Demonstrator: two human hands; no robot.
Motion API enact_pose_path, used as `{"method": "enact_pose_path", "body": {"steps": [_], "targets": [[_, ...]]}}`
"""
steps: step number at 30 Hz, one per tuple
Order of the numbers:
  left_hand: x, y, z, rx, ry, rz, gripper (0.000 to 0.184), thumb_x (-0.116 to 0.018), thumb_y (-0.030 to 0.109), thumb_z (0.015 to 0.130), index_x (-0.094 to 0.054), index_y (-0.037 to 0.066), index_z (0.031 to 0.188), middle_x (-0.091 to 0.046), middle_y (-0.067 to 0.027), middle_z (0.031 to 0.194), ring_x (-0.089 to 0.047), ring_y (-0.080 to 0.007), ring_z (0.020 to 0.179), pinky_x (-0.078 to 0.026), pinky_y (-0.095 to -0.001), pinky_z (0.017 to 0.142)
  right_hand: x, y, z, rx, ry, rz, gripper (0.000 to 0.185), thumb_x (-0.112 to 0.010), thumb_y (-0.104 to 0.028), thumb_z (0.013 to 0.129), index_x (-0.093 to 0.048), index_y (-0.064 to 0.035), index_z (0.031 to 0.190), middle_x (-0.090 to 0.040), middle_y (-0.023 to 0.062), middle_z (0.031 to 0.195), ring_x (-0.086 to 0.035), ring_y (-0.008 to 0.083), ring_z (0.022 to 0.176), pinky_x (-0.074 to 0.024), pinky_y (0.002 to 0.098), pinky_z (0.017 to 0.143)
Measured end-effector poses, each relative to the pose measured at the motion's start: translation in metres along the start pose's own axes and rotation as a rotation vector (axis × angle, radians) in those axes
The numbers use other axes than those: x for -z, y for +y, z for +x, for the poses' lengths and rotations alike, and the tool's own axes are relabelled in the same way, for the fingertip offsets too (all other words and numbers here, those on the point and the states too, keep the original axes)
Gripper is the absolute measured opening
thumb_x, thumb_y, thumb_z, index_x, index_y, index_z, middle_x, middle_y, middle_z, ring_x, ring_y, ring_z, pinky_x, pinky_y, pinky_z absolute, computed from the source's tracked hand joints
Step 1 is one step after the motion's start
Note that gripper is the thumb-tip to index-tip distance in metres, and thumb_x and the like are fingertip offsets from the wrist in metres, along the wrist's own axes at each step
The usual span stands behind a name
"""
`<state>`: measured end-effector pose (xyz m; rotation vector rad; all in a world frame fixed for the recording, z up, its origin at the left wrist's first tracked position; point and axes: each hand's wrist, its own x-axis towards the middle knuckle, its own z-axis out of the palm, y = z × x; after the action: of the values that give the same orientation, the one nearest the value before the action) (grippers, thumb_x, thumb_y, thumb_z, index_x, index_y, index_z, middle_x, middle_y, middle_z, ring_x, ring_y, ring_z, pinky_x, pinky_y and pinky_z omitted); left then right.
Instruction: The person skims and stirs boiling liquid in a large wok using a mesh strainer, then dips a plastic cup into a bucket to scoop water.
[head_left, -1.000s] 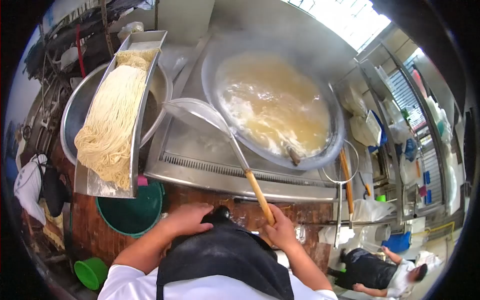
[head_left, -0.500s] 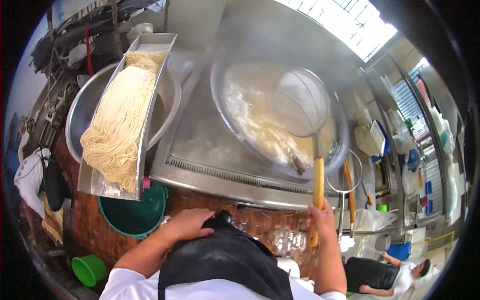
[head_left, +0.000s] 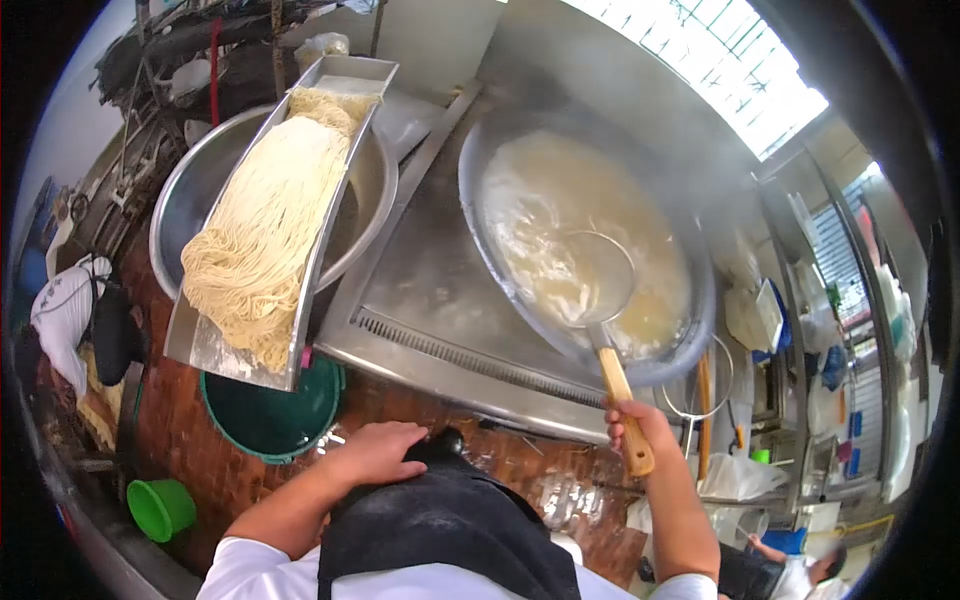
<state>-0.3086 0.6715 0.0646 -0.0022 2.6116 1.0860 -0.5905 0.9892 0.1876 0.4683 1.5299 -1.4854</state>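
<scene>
My right hand (head_left: 643, 428) is wrapped around the wooden handle of a round wire strainer (head_left: 612, 370). The strainer's hoop dips into cloudy, bubbling liquid (head_left: 540, 215) in a large round wok (head_left: 472, 190), and the lower part of its mesh is hidden there. My left hand (head_left: 380, 452) lies flat against my black apron (head_left: 430, 530), fingers stretched out and holding nothing. To the left, a heap of pale noodles (head_left: 270, 215) covers a long metal chute (head_left: 180, 335). The chute lies across a wide steel bowl (head_left: 165, 230).
A dark green tub (head_left: 270, 405) stands below the chute, and a bright green bucket (head_left: 160, 510) is farther left. Another wire hoop (head_left: 725, 360) hangs right of the wok. One person (head_left: 75, 310) is at far left, another (head_left: 790, 575) at lower right. Steam rises over the stove (head_left: 430, 290).
The strainer has come down from above the wok into the liquid, its handle now slanting toward me. My left hand stays on the apron. The view has shifted slightly.
</scene>
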Motion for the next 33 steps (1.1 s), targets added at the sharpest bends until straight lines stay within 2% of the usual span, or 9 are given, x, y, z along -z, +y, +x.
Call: {"method": "enact_pose_path", "body": {"steps": [2,5,6,13,18,23,26,33], "targets": [[-0.009,-0.006,-0.002,-0.002,0.040,-0.002,0.069,-0.068,0.043,0.091,-0.052,-0.002,0.141,-0.055,-0.0219,0.143,-0.053,-0.0373,0.132,-0.044,-0.0448,0.110,-0.006,-0.011,0.014,-0.062,-0.132,0.067,0.034,-0.059,-0.023,0.095,-0.057,-0.0075,0.124,-0.060,-0.0017,0.083,-0.058,0.0092,0.061,-0.0507,0.0291,0.052],[-0.015,-0.009,-0.005,0.036,0.045,-0.030,0.070,-0.069,0.043,0.090,-0.052,-0.002,0.141,-0.056,-0.0223,0.142,-0.054,-0.0376,0.131,-0.045,-0.0448,0.109,-0.022,-0.034,0.028,-0.133,-0.252,0.115,0.033,-0.058,-0.023,0.095,-0.057,-0.0074,0.124,-0.060,-0.0041,0.083,-0.058,0.0084,0.062,-0.0499,0.0262,0.052],[-0.018,-0.011,-0.006,0.050,0.059,-0.033,0.070,-0.069,0.043,0.090,-0.052,-0.002,0.141,-0.056,-0.0224,0.142,-0.054,-0.0376,0.131,-0.045,-0.0448,0.109,-0.033,-0.042,0.029,-0.147,-0.245,0.167,0.030,-0.058,-0.022,0.097,-0.056,-0.0043,0.121,-0.060,-0.0013,0.082,-0.057,0.0099,0.058,-0.0491,0.0269,0.048],[-0.024,-0.010,-0.009,0.139,0.079,-0.060,0.070,-0.070,0.044,0.090,-0.052,-0.002,0.140,-0.057,-0.0224,0.141,-0.055,-0.0380,0.130,-0.045,-0.0444,0.109,-0.064,-0.091,0.068,-0.184,-0.399,0.186,0.031,-0.059,-0.023,0.097,-0.056,-0.0024,0.119,-0.062,-0.0037,0.081,-0.061,0.0065,0.061,-0.0464,0.0206,0.046],[-0.020,-0.006,-0.005,0.170,0.104,-0.026,0.070,-0.070,0.044,0.090,-0.052,0.000,0.141,-0.057,-0.0224,0.140,-0.055,-0.0377,0.130,-0.045,-0.0442,0.109,-0.070,-0.116,0.118,-0.213,-0.505,0.260,0.029,-0.059,-0.023,0.097,-0.056,-0.0024,0.117,-0.064,-0.0041,0.082,-0.062,0.0067,0.062,-0.0459,0.0206,0.046],[-0.002,0.006,0.000,0.232,0.132,-0.032,0.069,-0.071,0.044,0.089,-0.052,0.002,0.141,-0.059,-0.0228,0.138,-0.055,-0.0383,0.129,-0.045,-0.0444,0.108,-0.078,-0.144,0.155,-0.221,-0.603,0.322,0.027,-0.057,-0.022,0.099,-0.055,-0.0003,0.114,-0.064,-0.0017,0.080,-0.064,0.0096,0.062,-0.0503,0.0223,0.047],[0.009,0.017,0.004,0.291,0.099,-0.084,0.072,-0.068,0.045,0.090,-0.050,-0.001,0.143,-0.052,-0.0248,0.146,-0.050,-0.0380,0.135,-0.042,-0.0458,0.112,-0.078,-0.161,0.177,-0.209,-0.679,0.347,0.026,-0.055,-0.022,0.100,-0.055,0.0008,0.113,-0.065,-0.0003,0.080,-0.066,0.0112,0.063,-0.0535,0.0237,0.049],[-0.006,0.032,0.004,0.392,0.098,-0.098,0.071,-0.067,0.047,0.091,-0.051,0.000,0.142,-0.055,-0.0250,0.143,-0.052,-0.0385,0.133,-0.043,-0.0449,0.111,-0.083,-0.197,0.233,-0.205,-0.792,0.413,0.024,-0.056,-0.018,0.100,-0.055,0.0036,0.110,-0.067,0.0046,0.083,-0.068,0.0158,0.067,-0.0587,0.0262,0.055]]}}
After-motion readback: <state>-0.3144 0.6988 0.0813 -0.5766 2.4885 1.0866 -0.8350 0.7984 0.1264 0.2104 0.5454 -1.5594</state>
